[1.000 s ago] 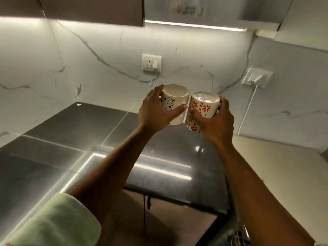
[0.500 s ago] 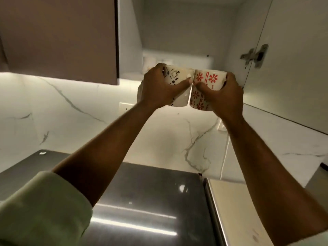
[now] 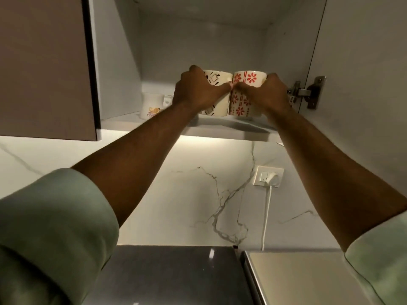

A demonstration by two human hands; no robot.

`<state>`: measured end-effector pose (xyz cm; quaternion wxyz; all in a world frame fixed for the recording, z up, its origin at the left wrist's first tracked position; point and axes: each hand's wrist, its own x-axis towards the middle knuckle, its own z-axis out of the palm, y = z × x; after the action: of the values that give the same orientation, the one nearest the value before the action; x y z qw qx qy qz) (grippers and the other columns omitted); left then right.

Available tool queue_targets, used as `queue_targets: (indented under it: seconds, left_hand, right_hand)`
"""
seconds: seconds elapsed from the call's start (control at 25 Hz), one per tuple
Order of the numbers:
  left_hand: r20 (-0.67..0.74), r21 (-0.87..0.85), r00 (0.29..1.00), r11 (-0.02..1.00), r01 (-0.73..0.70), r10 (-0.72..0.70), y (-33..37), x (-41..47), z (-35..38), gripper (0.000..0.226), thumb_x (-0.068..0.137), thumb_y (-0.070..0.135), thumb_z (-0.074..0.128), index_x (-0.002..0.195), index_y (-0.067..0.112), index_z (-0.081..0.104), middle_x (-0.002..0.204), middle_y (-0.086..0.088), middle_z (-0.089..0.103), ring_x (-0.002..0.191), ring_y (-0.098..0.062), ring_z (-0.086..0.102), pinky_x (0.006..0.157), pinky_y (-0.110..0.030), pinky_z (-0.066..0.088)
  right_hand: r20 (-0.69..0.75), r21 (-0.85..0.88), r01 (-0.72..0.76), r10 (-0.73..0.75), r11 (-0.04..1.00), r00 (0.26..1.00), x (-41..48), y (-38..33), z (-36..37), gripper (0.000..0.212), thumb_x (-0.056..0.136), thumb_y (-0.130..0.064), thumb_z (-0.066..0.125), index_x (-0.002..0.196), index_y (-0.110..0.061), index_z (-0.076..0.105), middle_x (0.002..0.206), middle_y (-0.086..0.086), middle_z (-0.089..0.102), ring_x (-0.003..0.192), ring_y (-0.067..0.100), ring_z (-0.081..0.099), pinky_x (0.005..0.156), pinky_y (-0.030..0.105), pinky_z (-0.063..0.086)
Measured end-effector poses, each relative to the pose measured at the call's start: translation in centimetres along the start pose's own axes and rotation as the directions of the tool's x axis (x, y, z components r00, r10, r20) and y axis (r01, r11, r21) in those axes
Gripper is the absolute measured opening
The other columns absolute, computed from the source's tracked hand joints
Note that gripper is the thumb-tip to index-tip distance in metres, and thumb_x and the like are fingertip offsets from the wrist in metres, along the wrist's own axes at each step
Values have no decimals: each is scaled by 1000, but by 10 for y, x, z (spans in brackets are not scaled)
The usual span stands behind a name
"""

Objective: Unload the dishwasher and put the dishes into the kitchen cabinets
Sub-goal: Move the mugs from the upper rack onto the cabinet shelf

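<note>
Red-flowered mug (image 3: 248, 78), black-patterned mug (image 3: 217, 78) held inside white cabinet (image 3: 198, 42).

The left end of the cabinet shelf (image 3: 123, 123) is occupied by a small white mug (image 3: 152, 105); open space is left above the shelf, and its right side is bounded by a door hinge (image 3: 308, 92).

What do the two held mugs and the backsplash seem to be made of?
Both the black-patterned mug and red-flowered mug look like glazed ceramic: smooth cream bodies, printed motifs. The backsplash looks like marble or a marble-look slab: white, grey veins, faint sheen.
</note>
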<state>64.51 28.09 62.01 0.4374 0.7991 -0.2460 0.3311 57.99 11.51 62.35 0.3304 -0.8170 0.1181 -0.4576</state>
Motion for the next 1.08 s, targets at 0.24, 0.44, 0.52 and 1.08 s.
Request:
queue_targets:
  seconds: [0.24, 0.44, 0.52, 1.08]
  left_hand:
    - [56, 21, 998, 1000, 21, -23, -9, 22, 43, 79, 67, 69, 72, 119, 14, 51, 115, -4, 63, 97, -24, 67, 69, -27, 54]
    - [135, 43, 991, 999, 3, -8, -12, 35, 65, 82, 66, 65, 76, 120, 10, 50, 115, -6, 61, 99, -22, 64, 62, -23, 43]
    - [166, 38, 986, 999, -6, 0, -13, 39, 71, 81, 66, 66, 75, 118, 8, 52, 112, -6, 62, 94, -19, 63, 54, -19, 38]
    - [275, 28, 961, 1000, 6, -13, -7, 36, 76, 105, 70, 53, 80, 141, 3, 21, 136, -15, 43, 117, -26, 49, 89, -32, 50]
  right_hand:
    - [60, -39, -124, 126, 992, 990, 40, 26, 28, 79, 69, -58, 79, 129, -16, 50, 116, 3, 67, 90, 22, 69, 79, 37, 60]
    - [91, -14, -224, 224, 975, 970, 56, 42, 39, 77, 69, -50, 82, 129, -13, 51, 122, 7, 65, 103, 26, 66, 85, 39, 57]
    - [99, 18, -239, 236, 971, 967, 57, 45, 41, 77, 69, -48, 83, 129, -12, 51, 123, 7, 65, 104, 26, 66, 85, 38, 57]
    - [160, -96, -167, 180, 981, 971, 48, 51, 40, 71, 74, -46, 80, 131, -12, 53, 125, 8, 64, 110, 25, 63, 88, 34, 54]
